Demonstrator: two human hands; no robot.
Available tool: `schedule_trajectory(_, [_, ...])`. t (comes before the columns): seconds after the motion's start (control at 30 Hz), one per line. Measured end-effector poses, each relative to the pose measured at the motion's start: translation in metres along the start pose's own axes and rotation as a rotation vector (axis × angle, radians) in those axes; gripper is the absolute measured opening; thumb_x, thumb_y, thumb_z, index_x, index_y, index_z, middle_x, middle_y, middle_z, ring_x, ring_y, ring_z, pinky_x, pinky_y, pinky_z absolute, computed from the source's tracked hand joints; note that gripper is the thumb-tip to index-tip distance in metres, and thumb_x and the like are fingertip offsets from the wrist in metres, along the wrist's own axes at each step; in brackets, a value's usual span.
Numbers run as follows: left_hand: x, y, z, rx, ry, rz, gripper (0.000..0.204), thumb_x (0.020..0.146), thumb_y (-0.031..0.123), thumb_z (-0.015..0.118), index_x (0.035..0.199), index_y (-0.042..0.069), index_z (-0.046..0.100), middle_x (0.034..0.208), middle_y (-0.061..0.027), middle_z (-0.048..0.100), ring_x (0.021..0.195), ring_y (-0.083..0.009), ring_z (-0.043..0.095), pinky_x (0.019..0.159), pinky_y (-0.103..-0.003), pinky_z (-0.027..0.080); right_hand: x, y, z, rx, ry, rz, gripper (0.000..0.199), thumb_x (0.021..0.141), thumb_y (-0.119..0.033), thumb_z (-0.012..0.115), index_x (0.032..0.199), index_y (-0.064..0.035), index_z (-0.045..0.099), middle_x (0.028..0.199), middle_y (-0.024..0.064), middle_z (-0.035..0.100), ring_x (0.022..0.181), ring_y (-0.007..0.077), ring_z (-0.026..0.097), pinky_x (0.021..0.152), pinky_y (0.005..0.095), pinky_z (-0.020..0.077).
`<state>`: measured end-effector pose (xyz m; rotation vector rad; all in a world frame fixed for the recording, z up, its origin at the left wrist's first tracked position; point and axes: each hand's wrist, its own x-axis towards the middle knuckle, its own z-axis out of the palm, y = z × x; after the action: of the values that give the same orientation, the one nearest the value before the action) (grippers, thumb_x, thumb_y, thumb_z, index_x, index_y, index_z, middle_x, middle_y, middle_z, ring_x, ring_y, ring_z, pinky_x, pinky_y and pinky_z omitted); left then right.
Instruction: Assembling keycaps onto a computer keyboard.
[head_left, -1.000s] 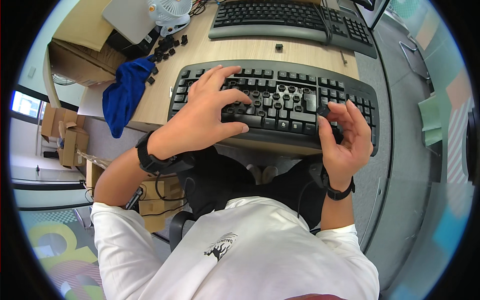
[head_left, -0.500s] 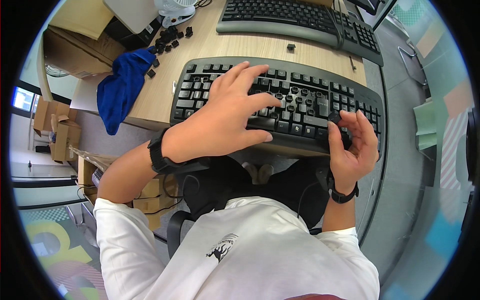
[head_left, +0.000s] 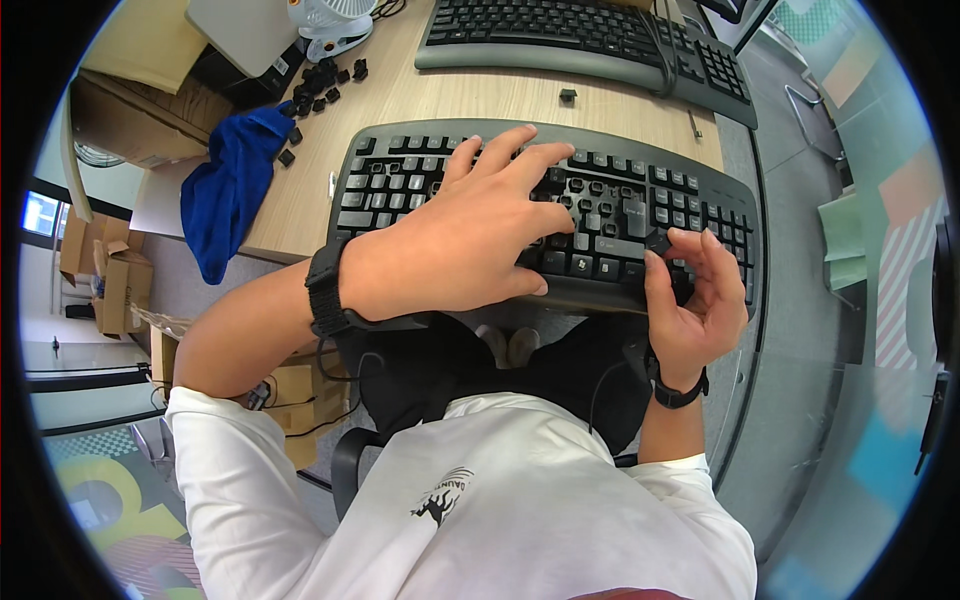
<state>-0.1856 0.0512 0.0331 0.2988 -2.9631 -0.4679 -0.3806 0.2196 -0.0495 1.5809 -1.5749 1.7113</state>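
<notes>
A black keyboard [head_left: 608, 268] lies on the desk before me, with several keycaps off its right-middle part, where bare square key stems [head_left: 597, 188] show. My left hand [head_left: 450, 240] rests over the middle of the keyboard, fingers spread. Its index fingertip is at the edge of the uncapped patch, and its thumb lies by the front rim. Between thumb and index finger, my right hand [head_left: 705, 310] pinches a small black keycap [head_left: 657, 241] just above the keyboard's right part. The keycap's underside is hidden.
A second black keyboard [head_left: 540, 55] stands behind with its cable across it. Loose keycaps [head_left: 322, 80] are piled at back left beside a blue cloth [head_left: 230, 190] hanging over the desk edge. One keycap [head_left: 568, 96] lies between the keyboards. A small white fan [head_left: 335, 25] stands behind.
My left hand has slid right along the keyboard, its fingers now nearer the uncapped patch. My right hand still pinches the keycap, hardly moved. The whole view has shifted slightly.
</notes>
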Motion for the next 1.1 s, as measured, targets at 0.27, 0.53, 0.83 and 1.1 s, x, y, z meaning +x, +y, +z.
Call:
schedule_trajectory(0.27, [0.009,0.01,-0.003,0.009,-0.054,-0.031,0.048,0.071,0.015,0.094,0.113,0.005,0.074,0.16,-0.0193,0.043,0.156,-0.046,0.028,0.124,-0.062,0.029,0.003,-0.001,0.0,0.046,-0.001,-0.032,0.053,0.081,0.011,0.084,0.129,0.0005,0.064,0.105,0.0182,0.077,0.084,0.0232,0.076,0.074,0.0324,0.0635])
schedule_trajectory(0.53, [0.015,0.006,-0.006,-0.036,-0.113,-0.041,0.048,0.074,0.017,0.092,0.116,0.006,0.07,0.159,-0.0216,0.041,0.156,-0.047,0.026,0.125,-0.06,0.029,0.006,-0.002,-0.001,0.049,-0.01,-0.075,0.052,0.081,0.012,0.083,0.128,0.0014,0.064,0.104,0.0197,0.077,0.084,0.0253,0.077,0.072,0.0334,0.0643])
schedule_trajectory(0.83, [0.034,0.008,-0.016,-0.032,-0.307,-0.152,0.047,0.075,0.02,0.092,0.113,0.004,0.069,0.169,-0.0269,0.027,0.161,-0.05,0.015,0.127,-0.059,0.025,0.007,-0.001,-0.002,0.04,-0.014,-0.079,0.051,0.081,0.012,0.083,0.128,0.0022,0.065,0.104,0.0199,0.077,0.085,0.026,0.077,0.073,0.0337,0.0645])
schedule_trajectory(1.1, [0.04,0.008,-0.013,-0.008,-0.34,-0.192,0.047,0.075,0.023,0.094,0.107,0.003,0.065,0.171,-0.028,0.021,0.161,-0.0541,0.009,0.126,-0.064,0.022,0.009,-0.002,-0.001,0.044,-0.016,-0.035,0.052,0.081,0.013,0.082,0.129,0.002,0.065,0.104,0.0188,0.077,0.085,0.0247,0.077,0.074,0.0332,0.064])
